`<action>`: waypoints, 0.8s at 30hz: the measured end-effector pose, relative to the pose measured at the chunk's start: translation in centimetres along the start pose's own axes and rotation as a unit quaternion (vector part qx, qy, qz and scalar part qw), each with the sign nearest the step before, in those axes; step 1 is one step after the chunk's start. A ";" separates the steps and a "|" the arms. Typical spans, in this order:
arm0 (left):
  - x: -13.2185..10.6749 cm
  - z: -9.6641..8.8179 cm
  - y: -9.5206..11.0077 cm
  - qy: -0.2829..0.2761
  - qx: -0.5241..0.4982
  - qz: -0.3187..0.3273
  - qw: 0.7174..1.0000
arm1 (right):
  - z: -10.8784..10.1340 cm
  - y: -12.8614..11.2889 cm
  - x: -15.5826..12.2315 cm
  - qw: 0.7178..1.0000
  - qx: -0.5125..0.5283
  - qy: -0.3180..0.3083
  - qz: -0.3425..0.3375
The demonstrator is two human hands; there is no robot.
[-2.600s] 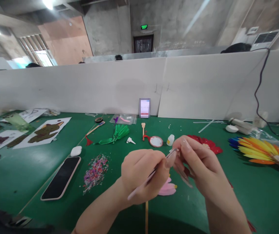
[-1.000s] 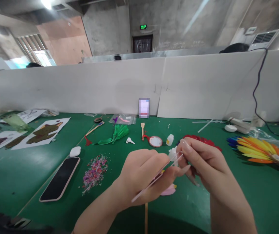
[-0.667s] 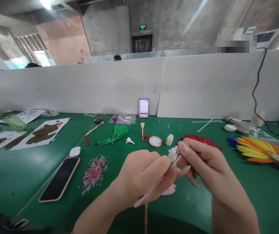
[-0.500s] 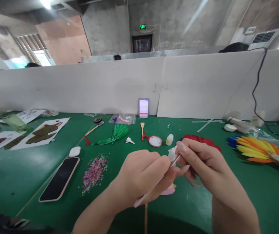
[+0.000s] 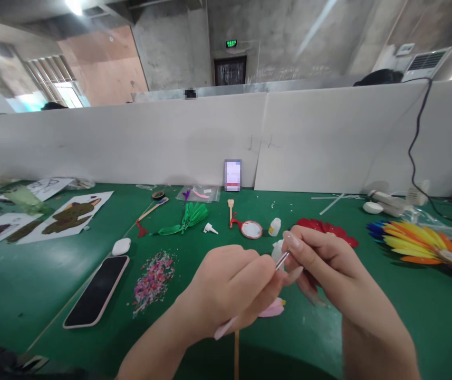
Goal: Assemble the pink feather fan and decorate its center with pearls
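1. At far left, papers carry black lines too small to read; the edge cuts some off.
2. A white sheet bears a brown shape.
3. On the green tabletop, a dark-screened phone shows no writing; a white case lies just beyond it.
4. Next come loose bits, a green tassel and a white nozzle.
5. A propped screen is pixelated; high behind it, a green sign seems to read "EXIT".
6. The left hand grips the tweezers, whose middle it covers; it partly hides pink petals. A stick runs off the bottom edge.
7. The bottle has a yellow label, illegible here. Faint wall writing is illegible too.
8. The right hand pinches thumb against fingers at the tweezers' tip; anything between them cannot be made out. It overlaps a red flower.
9. Rightmost lies a many-coloured fan, its far end cut off.
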State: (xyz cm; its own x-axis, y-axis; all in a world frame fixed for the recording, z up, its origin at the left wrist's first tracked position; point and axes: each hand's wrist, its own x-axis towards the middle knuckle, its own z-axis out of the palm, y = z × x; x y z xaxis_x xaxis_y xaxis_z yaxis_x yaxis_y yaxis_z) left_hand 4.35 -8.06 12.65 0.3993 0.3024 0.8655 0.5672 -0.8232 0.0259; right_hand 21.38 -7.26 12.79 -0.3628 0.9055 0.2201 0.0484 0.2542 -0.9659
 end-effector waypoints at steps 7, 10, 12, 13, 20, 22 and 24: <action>0.3 0.4 -0.5 0.016 -0.004 0.053 0.998 | 0.7 -0.2 0.0 0.998 -0.027 0.040 -0.037; 0.2 0.5 -0.5 0.043 0.017 0.066 0.997 | 0.9 -0.5 -0.1 0.996 -0.028 0.057 -0.056; 0.2 0.3 -0.6 0.058 0.034 0.046 0.997 | 0.9 -0.6 -0.2 0.996 -0.019 0.071 -0.059; 0.2 0.1 -0.7 0.070 0.041 0.029 0.996 | 0.9 -0.6 -0.3 0.995 -0.014 0.077 -0.056; 0.1 -0.4 -0.9 0.084 -0.009 0.001 0.996 | 0.7 -0.4 -0.2 0.997 0.012 0.056 -0.045; 0.1 -0.3 -0.7 0.057 -0.031 -0.001 0.998 | 0.7 -0.4 -0.2 0.998 0.024 0.043 -0.025; 0.1 -0.1 -0.5 0.034 -0.040 -0.010 0.999 | 0.7 -0.5 -0.2 0.999 0.033 0.031 -0.007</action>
State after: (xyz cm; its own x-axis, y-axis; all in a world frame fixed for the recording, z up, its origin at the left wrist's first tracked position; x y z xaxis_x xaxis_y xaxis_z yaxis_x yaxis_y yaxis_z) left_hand 4.04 -7.71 12.76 0.3374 0.2882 0.8962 0.5143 -0.8538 0.0809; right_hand 20.78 -7.83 13.13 -0.3040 0.9218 0.2406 -0.0183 0.2469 -0.9689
